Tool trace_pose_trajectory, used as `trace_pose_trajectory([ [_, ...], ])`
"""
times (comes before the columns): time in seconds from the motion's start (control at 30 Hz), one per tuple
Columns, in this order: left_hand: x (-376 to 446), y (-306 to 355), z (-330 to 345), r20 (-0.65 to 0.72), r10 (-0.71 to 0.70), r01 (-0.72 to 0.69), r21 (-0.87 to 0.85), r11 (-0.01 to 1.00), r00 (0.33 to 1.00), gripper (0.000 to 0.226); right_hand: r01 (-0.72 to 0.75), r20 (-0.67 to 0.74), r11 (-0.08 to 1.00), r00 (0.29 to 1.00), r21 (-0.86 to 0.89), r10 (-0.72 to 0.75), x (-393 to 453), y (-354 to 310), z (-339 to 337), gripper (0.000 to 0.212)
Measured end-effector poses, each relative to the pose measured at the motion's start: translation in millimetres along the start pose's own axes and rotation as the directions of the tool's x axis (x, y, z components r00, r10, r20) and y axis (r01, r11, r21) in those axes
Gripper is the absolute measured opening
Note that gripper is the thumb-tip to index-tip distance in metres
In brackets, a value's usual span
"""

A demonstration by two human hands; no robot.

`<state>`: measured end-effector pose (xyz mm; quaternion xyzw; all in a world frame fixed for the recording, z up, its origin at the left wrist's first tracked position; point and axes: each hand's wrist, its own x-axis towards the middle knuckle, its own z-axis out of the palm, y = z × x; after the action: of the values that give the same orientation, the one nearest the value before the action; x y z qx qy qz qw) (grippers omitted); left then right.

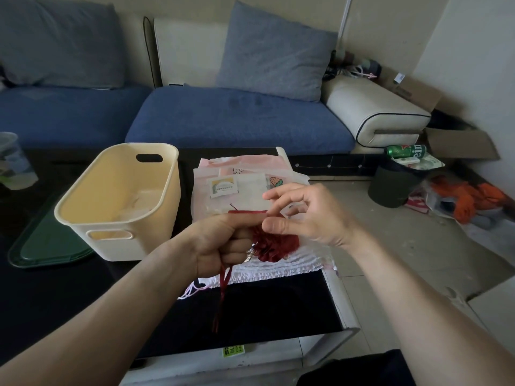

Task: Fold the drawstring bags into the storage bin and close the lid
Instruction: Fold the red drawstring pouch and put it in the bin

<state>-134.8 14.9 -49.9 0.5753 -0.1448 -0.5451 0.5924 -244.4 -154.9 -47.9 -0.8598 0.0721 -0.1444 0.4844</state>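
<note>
1. Above the black table (278,310), in the middle of the view, one small red bag (274,243) is held up by two hands.
2. The left hand (220,243) has its fingers curled tight round the bag's bunched top. Red strings (221,299) hang down from under this hand.
3. The right hand (309,215) is at the bag's right side. Its thumb and one finger pinch the red cloth, and the other fingers are spread out and lifted.
4. Under the hands, a pile of pale bags (250,185) lies flat on the table. I cannot count how many are in the pile. One has a strawberry picture on it, and pink strings stick out at the near edge.
5. Just left of the pile stands one cream bin (122,201) with its top open. Something pale lies at the bottom, but I cannot tell what it is.
6. One green lid (47,243) lies flat on the table, left of the bin and touching its side.
7. Behind the table is one blue sofa (234,118) with two grey-blue cushions.
8. On the floor to the right is one dark trash can (395,182), with a green can (405,151) on top of it.
</note>
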Motion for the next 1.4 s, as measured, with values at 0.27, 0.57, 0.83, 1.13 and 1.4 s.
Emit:
trace_pose_trajectory([
  [0.27,5.9,-2.8,-5.3,-0.128,0.060,-0.075,-0.124,0.989,0.990,0.011,0.047,-0.115,0.980,0.991,-0.194,-0.070,0.7,-1.0,15.9,0.005],
  [0.57,7.0,-5.3,-13.0,-0.241,0.230,-0.220,0.066,0.973,0.943,0.023,-0.196,0.073,0.712,0.977,0.674,0.200,5.0,-12.9,-5.5,0.044],
  [0.83,4.0,-2.2,-22.2,-0.295,0.467,-0.293,0.480,0.827,0.834,0.022,-0.078,-0.058,0.256,0.872,0.964,0.485,7.1,17.8,-31.6,0.056],
  [1.13,12.3,-10.8,-35.8,-0.293,0.611,-0.196,0.772,0.605,0.735,0.028,-0.442,-0.200,0.810,0.817,0.386,0.541,6.2,62.5,-29.3,0.044],
  [1.4,5.9,-7.5,-27.9,-0.165,0.308,-0.156,0.594,0.790,0.937,0.010,-0.365,-0.302,0.901,0.908,-0.234,0.289,2.4,56.4,-34.1,0.025],
])
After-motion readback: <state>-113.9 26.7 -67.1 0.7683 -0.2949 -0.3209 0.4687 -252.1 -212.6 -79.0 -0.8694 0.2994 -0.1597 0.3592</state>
